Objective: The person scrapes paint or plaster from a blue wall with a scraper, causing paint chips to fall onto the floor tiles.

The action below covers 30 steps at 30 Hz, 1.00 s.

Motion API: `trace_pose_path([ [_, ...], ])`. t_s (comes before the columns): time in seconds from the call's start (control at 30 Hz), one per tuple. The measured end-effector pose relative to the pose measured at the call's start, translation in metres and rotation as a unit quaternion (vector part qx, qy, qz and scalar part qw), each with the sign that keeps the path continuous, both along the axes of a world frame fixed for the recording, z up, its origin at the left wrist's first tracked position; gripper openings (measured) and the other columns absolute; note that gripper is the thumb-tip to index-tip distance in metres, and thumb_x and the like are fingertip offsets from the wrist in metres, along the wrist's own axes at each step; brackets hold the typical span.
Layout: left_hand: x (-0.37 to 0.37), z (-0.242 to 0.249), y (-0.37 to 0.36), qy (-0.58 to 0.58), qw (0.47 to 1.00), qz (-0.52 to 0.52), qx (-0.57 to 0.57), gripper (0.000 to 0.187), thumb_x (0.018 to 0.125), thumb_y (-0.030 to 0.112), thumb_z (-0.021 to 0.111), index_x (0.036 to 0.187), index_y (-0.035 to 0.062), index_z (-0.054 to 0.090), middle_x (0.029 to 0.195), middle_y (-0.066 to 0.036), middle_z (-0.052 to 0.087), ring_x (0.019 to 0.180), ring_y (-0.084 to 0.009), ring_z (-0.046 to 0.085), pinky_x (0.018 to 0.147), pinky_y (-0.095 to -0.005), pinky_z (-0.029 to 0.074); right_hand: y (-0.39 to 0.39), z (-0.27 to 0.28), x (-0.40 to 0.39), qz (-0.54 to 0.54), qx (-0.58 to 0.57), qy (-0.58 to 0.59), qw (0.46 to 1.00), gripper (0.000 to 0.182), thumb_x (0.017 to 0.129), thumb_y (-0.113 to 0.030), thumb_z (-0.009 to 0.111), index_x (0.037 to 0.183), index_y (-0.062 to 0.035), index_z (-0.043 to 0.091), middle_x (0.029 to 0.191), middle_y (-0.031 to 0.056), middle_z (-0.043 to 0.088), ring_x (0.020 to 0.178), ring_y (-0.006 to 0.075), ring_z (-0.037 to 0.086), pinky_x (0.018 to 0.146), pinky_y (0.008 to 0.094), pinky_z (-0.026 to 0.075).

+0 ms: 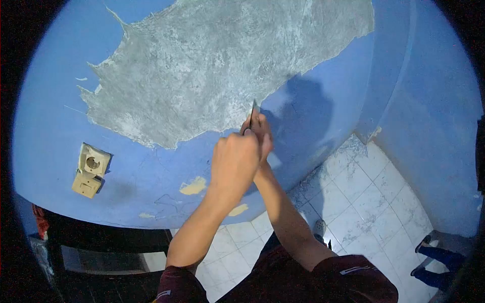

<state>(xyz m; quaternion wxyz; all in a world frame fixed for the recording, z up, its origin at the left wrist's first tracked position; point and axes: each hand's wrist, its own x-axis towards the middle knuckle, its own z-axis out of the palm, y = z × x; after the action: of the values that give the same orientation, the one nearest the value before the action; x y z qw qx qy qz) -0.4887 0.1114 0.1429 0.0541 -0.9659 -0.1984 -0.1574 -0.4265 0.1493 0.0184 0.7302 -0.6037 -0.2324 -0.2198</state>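
Note:
A blue wall point(166, 171) has a large bare grey patch point(202, 65) with ragged edges. At the patch's lower edge, my left hand point(235, 154) is closed around a thin dark blade point(253, 108), whose handle is mostly hidden by the fingers. The blade points up, its tip against the wall or very close to it. Just behind and to the right, my right hand point(263, 135) is bent close against the left one and the blade; what its fingers hold is hidden.
A beige socket and switch point(94, 160) hang on the wall at left. Dark wooden furniture point(111, 288) stands at lower left. White tiles point(348, 192) cover the floor. Another person's legs point(439, 255) show at lower right.

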Motion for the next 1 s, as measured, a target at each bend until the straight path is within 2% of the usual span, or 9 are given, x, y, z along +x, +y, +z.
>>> trace_pose_path([
  [0.07,-0.006,-0.005,0.003,-0.002,1.0,0.015,-0.003,0.031,0.083,0.028,0.07,0.077,-0.0023,0.067,0.066,-0.026,0.061,0.066,-0.0434,0.063,0.061,-0.0479,0.051,0.001,-0.01,-0.008,-0.012,-0.06,0.013,0.998,0.019,0.094,-0.015,0.055,0.106,-0.0008,0.06,0.081,0.011,0.052,0.074,0.026,0.054,0.065,0.0365,0.045],
  [0.17,-0.012,0.0,-0.004,0.017,0.999,-0.023,-0.02,0.032,0.086,0.026,0.065,0.075,-0.0044,0.067,0.066,-0.027,0.062,0.064,-0.044,0.065,0.06,-0.0502,0.053,0.025,-0.035,-0.009,0.194,0.127,0.165,0.959,0.021,0.091,-0.018,0.057,0.104,-0.002,0.057,0.084,0.0113,0.054,0.079,0.0303,0.056,0.07,0.042,0.047],
  [0.2,-0.009,0.004,-0.009,0.009,1.0,-0.019,-0.006,0.037,0.086,0.031,0.066,0.074,-0.0046,0.067,0.066,-0.027,0.062,0.064,-0.0445,0.065,0.061,-0.0499,0.053,0.018,-0.021,0.001,0.19,0.137,0.156,0.96,0.021,0.091,-0.018,0.057,0.104,-0.002,0.057,0.084,0.0113,0.054,0.079,0.0303,0.056,0.07,0.042,0.047],
  [0.27,-0.008,0.005,-0.012,0.009,1.0,-0.01,0.003,0.042,0.087,0.035,0.066,0.074,-0.0049,0.068,0.067,-0.028,0.062,0.065,-0.045,0.065,0.061,-0.0496,0.053,-0.011,-0.004,-0.004,0.028,-0.086,0.043,0.995,0.028,0.098,-0.03,0.048,0.102,-0.0038,0.056,0.096,0.0143,0.057,0.091,0.0288,0.059,0.08,0.039,0.047],
  [0.43,-0.014,-0.015,0.003,-0.052,0.995,-0.036,-0.071,0.051,0.088,0.044,0.065,0.074,-0.0058,0.067,0.066,-0.027,0.062,0.066,-0.0447,0.064,0.062,-0.0489,0.053,-0.017,-0.003,-0.01,0.164,0.001,0.161,0.973,0.032,0.092,-0.026,0.052,0.111,-0.0007,0.054,0.101,0.0169,0.057,0.094,0.0354,0.058,0.083,0.0424,0.048],
  [0.5,-0.021,-0.022,-0.005,-0.03,0.997,-0.027,-0.066,0.051,0.089,0.043,0.064,0.075,-0.0055,0.067,0.067,-0.027,0.063,0.066,-0.0441,0.065,0.062,-0.0488,0.053,-0.033,-0.002,-0.012,0.099,-0.171,0.051,0.979,0.041,0.087,-0.022,0.053,0.119,0.0028,0.051,0.107,0.0185,0.058,0.099,0.0402,0.057,0.084,0.0442,0.049],
  [0.57,-0.025,-0.027,-0.007,-0.079,0.995,-0.013,-0.061,0.04,0.087,0.035,0.068,0.076,-0.0033,0.067,0.065,-0.025,0.061,0.063,-0.0434,0.063,0.06,-0.0465,0.052,-0.02,-0.022,-0.016,-0.02,-0.124,-0.047,0.991,0.047,0.086,-0.02,0.053,0.126,0.0053,0.048,0.111,0.0213,0.057,0.101,0.0417,0.056,0.085,0.0448,0.05],
  [0.77,-0.03,-0.014,-0.013,-0.116,0.992,0.046,-0.033,0.026,0.087,0.023,0.062,0.084,-0.0028,0.068,0.07,-0.025,0.064,0.065,-0.042,0.065,0.062,-0.047,0.053,0.002,-0.012,-0.018,0.024,-0.14,-0.043,0.989,0.055,0.086,-0.018,0.054,0.135,0.0048,0.041,0.12,0.0231,0.052,0.107,0.0427,0.053,0.092,0.0463,0.048],
  [1.0,-0.02,-0.018,0.0,-0.135,0.989,0.039,-0.036,0.023,0.085,0.018,0.061,0.079,-0.0027,0.069,0.066,-0.026,0.062,0.062,-0.0427,0.063,0.061,-0.0468,0.052,0.005,-0.008,-0.011,-0.001,-0.156,-0.004,0.988,0.057,0.085,-0.019,0.056,0.133,0.0068,0.039,0.106,0.0213,0.05,0.096,0.0395,0.054,0.084,0.0463,0.048],
])
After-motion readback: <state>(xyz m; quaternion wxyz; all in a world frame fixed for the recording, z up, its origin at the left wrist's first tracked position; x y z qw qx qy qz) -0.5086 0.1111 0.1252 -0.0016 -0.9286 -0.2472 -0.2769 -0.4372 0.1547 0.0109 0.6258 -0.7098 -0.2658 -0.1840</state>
